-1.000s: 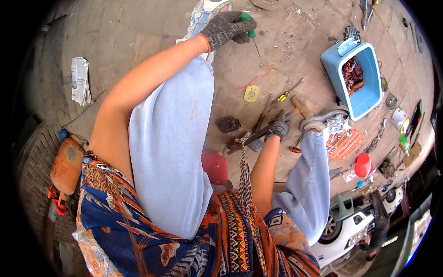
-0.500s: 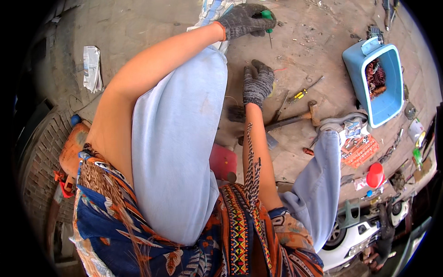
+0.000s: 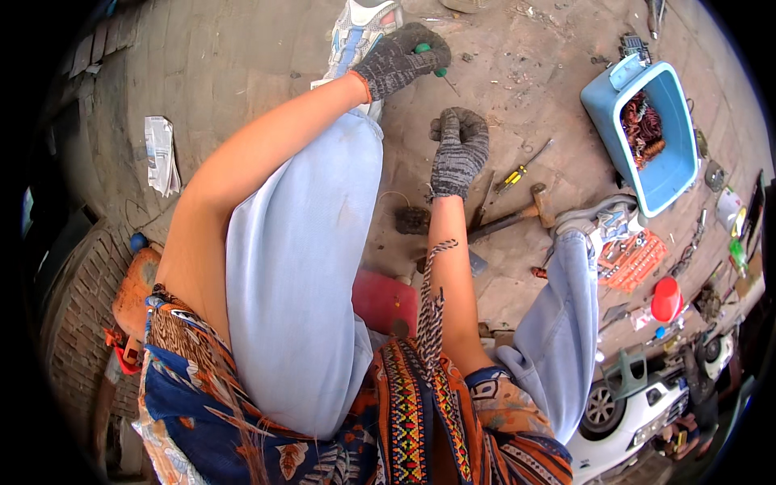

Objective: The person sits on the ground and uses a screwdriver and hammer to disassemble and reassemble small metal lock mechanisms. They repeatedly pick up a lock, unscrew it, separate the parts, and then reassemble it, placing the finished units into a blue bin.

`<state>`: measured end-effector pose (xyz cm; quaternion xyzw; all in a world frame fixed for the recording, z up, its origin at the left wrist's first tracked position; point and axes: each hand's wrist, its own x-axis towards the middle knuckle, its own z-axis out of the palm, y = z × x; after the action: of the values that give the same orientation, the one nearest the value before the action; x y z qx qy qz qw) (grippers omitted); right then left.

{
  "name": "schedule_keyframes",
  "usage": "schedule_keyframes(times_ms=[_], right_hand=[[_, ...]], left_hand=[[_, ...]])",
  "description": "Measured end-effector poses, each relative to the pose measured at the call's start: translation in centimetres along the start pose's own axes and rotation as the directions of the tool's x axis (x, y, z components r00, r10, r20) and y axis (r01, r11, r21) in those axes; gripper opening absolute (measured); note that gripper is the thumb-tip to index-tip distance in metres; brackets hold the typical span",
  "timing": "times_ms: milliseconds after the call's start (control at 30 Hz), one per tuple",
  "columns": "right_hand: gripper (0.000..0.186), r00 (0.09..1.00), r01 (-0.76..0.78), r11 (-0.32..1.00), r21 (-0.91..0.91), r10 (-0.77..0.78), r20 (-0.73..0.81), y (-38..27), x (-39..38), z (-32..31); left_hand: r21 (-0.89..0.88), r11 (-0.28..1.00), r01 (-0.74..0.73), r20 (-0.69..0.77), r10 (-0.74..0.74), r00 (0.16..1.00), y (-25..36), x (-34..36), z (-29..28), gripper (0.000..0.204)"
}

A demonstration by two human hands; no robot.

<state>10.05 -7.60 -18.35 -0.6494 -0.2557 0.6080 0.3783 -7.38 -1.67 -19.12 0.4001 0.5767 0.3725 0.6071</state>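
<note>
My gloved left hand [image 3: 401,61] grips a small green-handled screwdriver [image 3: 423,48], its thin shaft pointing down, above my left shoe [image 3: 353,36]. My gloved right hand [image 3: 460,152] is lower and to the right, fingers curled; whatever it holds, if anything, is hidden. Just right of that hand lies a yellow-handled screwdriver [image 3: 514,177], above a hammer [image 3: 543,207] with a wooden head or dark rusty head; which material, I cannot tell. A dark lump [image 3: 412,219] sits beside my right wrist.
A blue tub [image 3: 668,137] of copper-coloured coils stands right, above an orange tool case [image 3: 634,267] and red container [image 3: 666,298]. Folded newspaper [image 3: 160,155] lies left, a red board [image 3: 380,299] between my legs. Lower right are a white car [image 3: 630,428] and another person [image 3: 699,404].
My right hand has left the tools near my right shoe, moved up over the floor and curled its fingers. My left hand, still holding the green screwdriver, shifted right, then back.
</note>
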Motion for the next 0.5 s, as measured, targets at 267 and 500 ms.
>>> schedule_keyframes(times_ms=[267, 500], right_hand=[[0.016, 0.923, 0.372, 0.919, 0.132, -0.381, 0.052, -13.5, -2.5, 0.7], [0.015, 0.872, 0.48, 0.876, 0.043, -0.482, 0.09, -17.0, -5.3, -0.3]], left_hand=[[-0.121, 0.993, 0.014, 0.258, 0.017, 0.966, 13.0, -3.7, 1.9, 0.023], [0.128, 0.984, -0.127, 0.188, 0.102, 0.977, 18.3, -5.3, 3.6, 0.024]])
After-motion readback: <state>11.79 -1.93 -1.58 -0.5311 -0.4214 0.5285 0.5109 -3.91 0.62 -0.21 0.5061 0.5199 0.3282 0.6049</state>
